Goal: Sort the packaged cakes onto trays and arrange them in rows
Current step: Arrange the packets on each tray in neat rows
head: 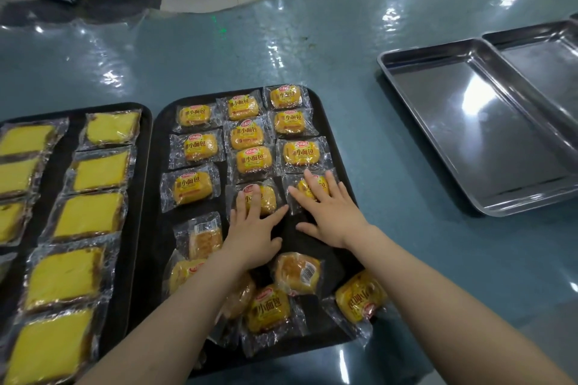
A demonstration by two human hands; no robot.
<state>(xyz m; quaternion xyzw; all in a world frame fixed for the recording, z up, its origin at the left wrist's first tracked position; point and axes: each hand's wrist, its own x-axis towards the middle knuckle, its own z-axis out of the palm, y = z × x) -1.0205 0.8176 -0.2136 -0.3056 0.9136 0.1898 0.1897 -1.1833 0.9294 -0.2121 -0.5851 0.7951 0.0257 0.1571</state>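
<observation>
— Where are our hands right now?

— Both are flat on the middle black tray (319, 103). Our left hand (253, 228) lies with fingers straight and spread on a small wrapped cake (261, 198) in the middle column. Our right hand (328, 209) does the same, fingers fanned out, on the neighbouring cake (309, 186) in the right column. Neither hand pinches anything; they simply press down.

— And the rest of the packaged cakes?

— Beyond our hands, three neat columns of yellow-labelled cakes (250, 134) fill the far part of that tray. Nearer to us, loose cakes (297, 272) lie at odd angles, some label-down; one cake (359, 295) hangs over the tray's right edge.

— What about the other trays?

— To our left, a second black tray (137, 166) carries larger square yellow cakes (90, 212) in rows. To our right, well apart, a steel tray (488, 122) sits on the shiny teal counter (219, 50), with another steel tray (544, 53) just beside it.
</observation>
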